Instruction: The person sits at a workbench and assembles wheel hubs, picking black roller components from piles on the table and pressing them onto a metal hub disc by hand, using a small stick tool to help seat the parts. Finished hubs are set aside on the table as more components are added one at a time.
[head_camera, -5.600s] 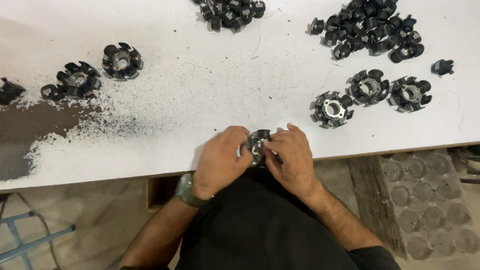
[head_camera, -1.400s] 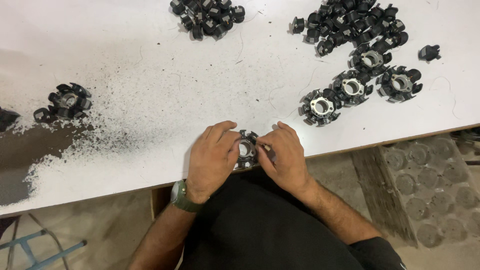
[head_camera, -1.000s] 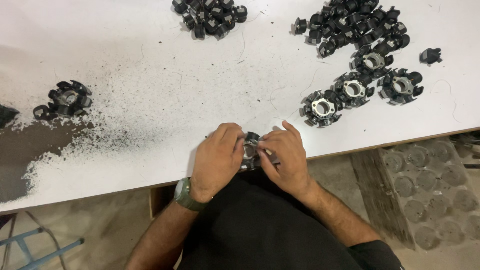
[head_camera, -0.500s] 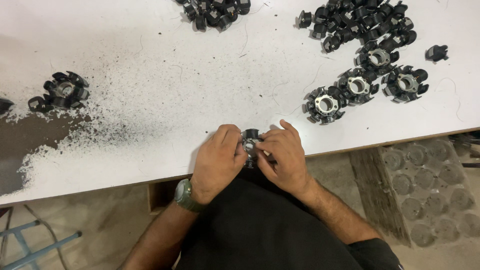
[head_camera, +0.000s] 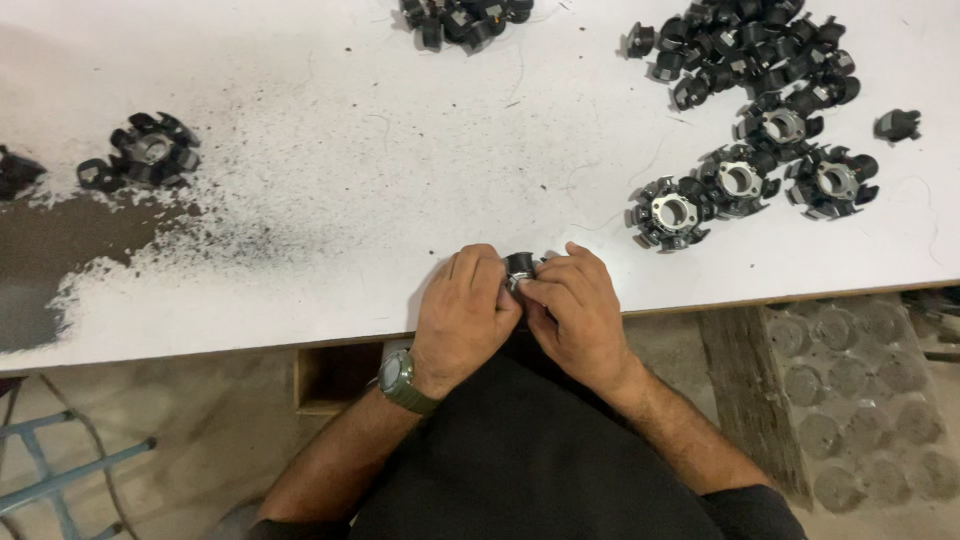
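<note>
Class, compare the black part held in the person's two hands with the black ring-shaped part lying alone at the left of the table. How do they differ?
The held part is gripped between the left hand and right hand at the table's near edge; the left part lies untouched.
The held part is mostly hidden by fingers; the left part shows whole, prongs around a pale centre.
The left part sits beside dark grit.
Both are black.

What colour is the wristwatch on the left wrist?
Olive green wristwatch, clearest in the head view.

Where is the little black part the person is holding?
The black part sits between the left hand and right hand, at the white table's near edge.
</note>
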